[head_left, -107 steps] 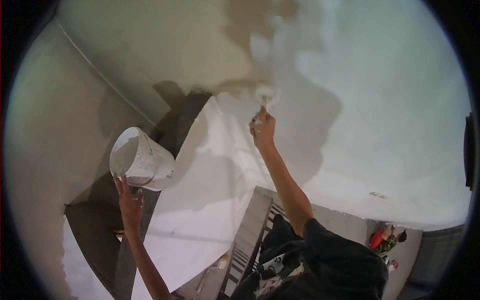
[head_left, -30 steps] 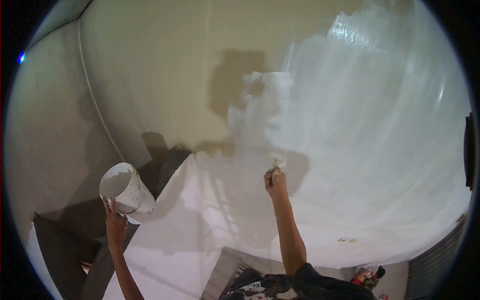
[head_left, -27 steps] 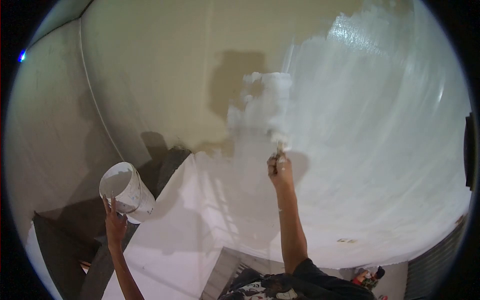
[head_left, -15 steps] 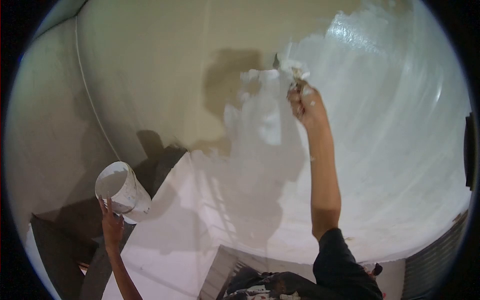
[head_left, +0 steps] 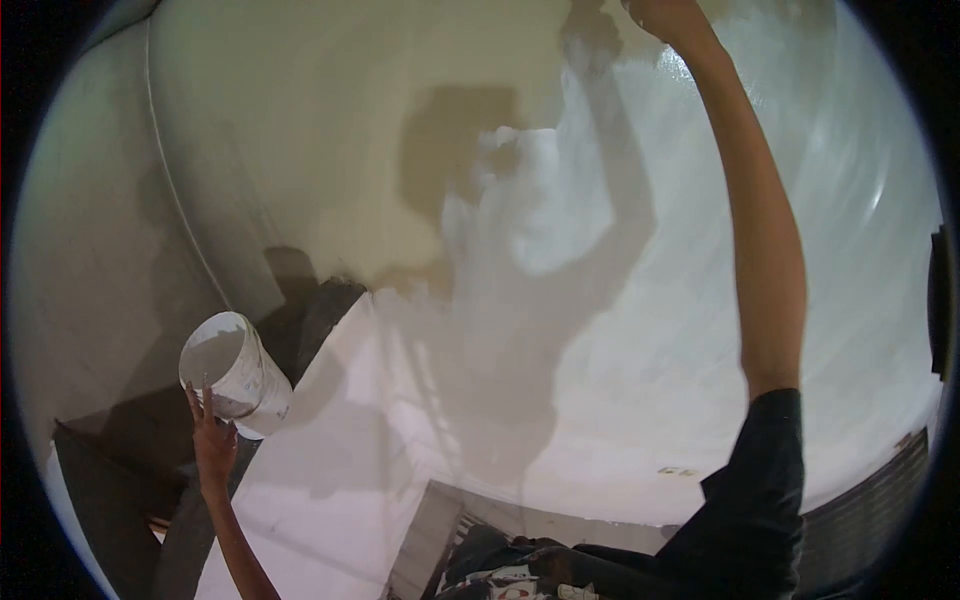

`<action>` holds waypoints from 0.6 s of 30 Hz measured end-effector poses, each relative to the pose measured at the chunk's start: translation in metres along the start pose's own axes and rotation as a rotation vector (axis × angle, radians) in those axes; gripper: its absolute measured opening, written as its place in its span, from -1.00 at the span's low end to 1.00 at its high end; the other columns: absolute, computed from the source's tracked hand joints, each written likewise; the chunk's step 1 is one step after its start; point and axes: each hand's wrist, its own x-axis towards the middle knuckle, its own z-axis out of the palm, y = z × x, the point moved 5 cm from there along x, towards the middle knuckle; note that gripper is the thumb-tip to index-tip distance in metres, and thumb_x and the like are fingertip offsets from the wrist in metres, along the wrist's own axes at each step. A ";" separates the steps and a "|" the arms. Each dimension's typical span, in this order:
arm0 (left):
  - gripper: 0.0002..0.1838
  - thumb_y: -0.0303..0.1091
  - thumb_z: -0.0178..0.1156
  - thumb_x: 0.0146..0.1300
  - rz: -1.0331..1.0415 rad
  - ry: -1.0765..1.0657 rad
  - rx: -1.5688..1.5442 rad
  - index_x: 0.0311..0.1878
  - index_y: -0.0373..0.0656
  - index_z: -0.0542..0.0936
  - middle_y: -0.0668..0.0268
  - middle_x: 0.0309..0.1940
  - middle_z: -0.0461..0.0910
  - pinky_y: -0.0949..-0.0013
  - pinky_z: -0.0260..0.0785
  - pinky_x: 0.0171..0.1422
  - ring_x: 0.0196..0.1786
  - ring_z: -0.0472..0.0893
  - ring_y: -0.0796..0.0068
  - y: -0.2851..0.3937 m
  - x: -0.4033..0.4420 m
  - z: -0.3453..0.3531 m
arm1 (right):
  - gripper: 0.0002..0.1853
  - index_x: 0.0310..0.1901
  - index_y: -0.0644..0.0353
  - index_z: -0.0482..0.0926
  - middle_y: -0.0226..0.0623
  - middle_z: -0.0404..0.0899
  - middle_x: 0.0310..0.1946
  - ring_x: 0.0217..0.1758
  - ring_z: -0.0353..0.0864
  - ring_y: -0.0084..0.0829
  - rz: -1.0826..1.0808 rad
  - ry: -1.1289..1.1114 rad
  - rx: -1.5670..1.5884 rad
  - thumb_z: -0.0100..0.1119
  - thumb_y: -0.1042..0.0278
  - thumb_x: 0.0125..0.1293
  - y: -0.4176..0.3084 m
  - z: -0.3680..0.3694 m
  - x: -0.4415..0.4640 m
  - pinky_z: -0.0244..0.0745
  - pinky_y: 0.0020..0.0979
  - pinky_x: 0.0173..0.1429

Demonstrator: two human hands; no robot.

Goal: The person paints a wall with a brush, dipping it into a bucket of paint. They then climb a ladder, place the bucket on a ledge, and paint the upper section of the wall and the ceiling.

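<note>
My left hand [head_left: 213, 446] grips the rim of a white paint-stained bucket [head_left: 262, 385], fingers hooked over its near edge. The bucket leans with its mouth towards the upper left and stands where a dark ledge meets the pale one. At the top edge of the view, my right hand [head_left: 672, 18] is partly cut off, raised against the wall [head_left: 680, 250] with its fingers curled. The paintbrush it held a moment ago lies outside the picture. Fresh white paint covers the right part of the wall, glossy near the hand; the left part is beige.
A pale sloping ledge [head_left: 300, 500] runs below the bucket, with dark ledge edges [head_left: 110, 500] to its left. A thin cable [head_left: 165, 170] runs down the left wall. A dark ribbed panel [head_left: 865, 530] lies at lower right. My shadow falls across the wall.
My right hand has moved up and to the right along the wall, carrying the paintbrush out of view. My left hand stays on the bucket; the view has shifted slightly.
</note>
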 end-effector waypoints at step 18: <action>-0.15 -0.67 0.17 -0.05 0.023 0.012 -0.048 0.36 -0.07 0.10 0.11 0.43 -0.21 0.12 0.38 0.14 0.27 0.25 -0.07 -0.010 0.001 0.003 | -0.91 -0.49 0.10 0.61 -0.36 0.53 -0.52 -0.45 0.53 -0.49 -0.484 -0.863 -0.338 0.19 0.53 -0.09 -0.119 0.055 -0.342 0.32 -0.47 -0.56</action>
